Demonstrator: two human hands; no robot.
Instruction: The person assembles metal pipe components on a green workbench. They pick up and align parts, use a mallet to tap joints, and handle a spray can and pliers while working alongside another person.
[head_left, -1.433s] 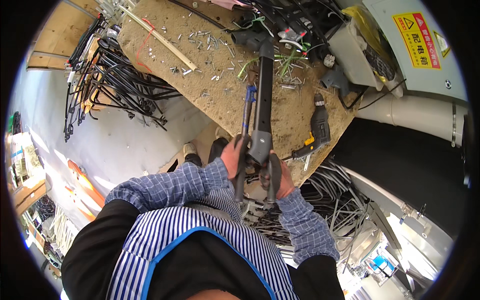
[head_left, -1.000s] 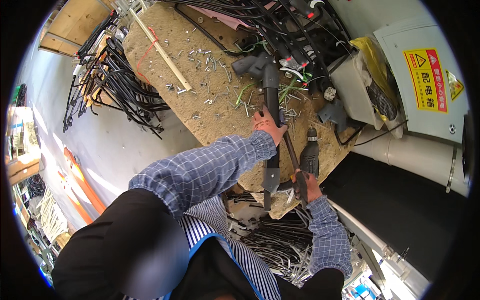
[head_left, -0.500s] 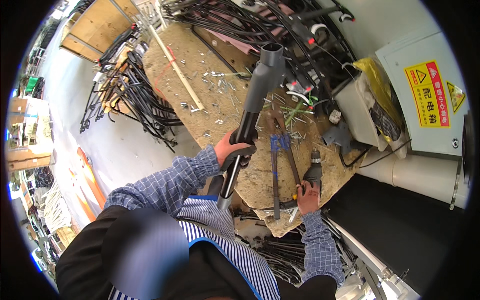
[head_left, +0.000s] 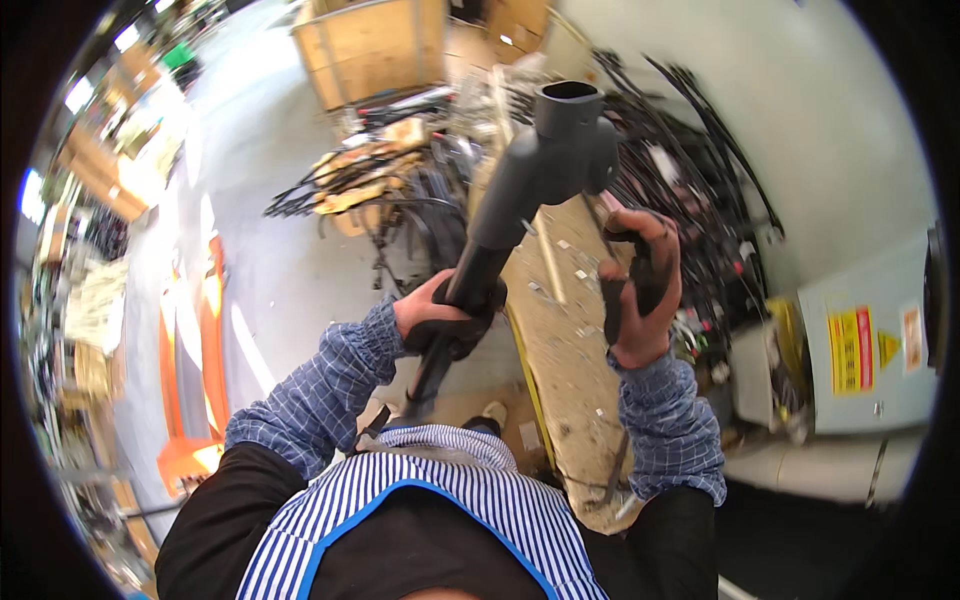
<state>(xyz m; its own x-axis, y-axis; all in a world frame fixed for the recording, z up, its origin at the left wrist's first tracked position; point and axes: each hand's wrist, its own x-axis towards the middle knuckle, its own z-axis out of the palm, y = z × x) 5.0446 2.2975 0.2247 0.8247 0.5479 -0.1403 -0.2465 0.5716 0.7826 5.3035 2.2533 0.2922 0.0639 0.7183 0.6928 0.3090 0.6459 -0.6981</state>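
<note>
My left hand (head_left: 452, 318), in a dark-palmed glove, is wrapped round a black tube (head_left: 478, 270) held slanting in front of me. A dark grey plastic joint (head_left: 530, 175) with an oval socket opening upward sits on the tube's upper end. My right hand (head_left: 648, 290) is raised to the right of this joint, apart from it. Its thumb and fingers are curved with a gap between them, and nothing shows in it. Below both hands lies the worn workbench (head_left: 565, 375), strewn with small metal bits.
A pale wooden strip (head_left: 550, 262) lies along the bench. Black bent tubes (head_left: 690, 165) are heaped at its far right, with more bundles beyond its left edge. A grey electrical cabinet (head_left: 868, 350) stands at right. Orange metal arms (head_left: 212, 340) rest on the floor at left.
My right hand has left the power drill on the bench and risen beside the grey joint. My view has swung left; the left hand keeps its hold on the tube.
</note>
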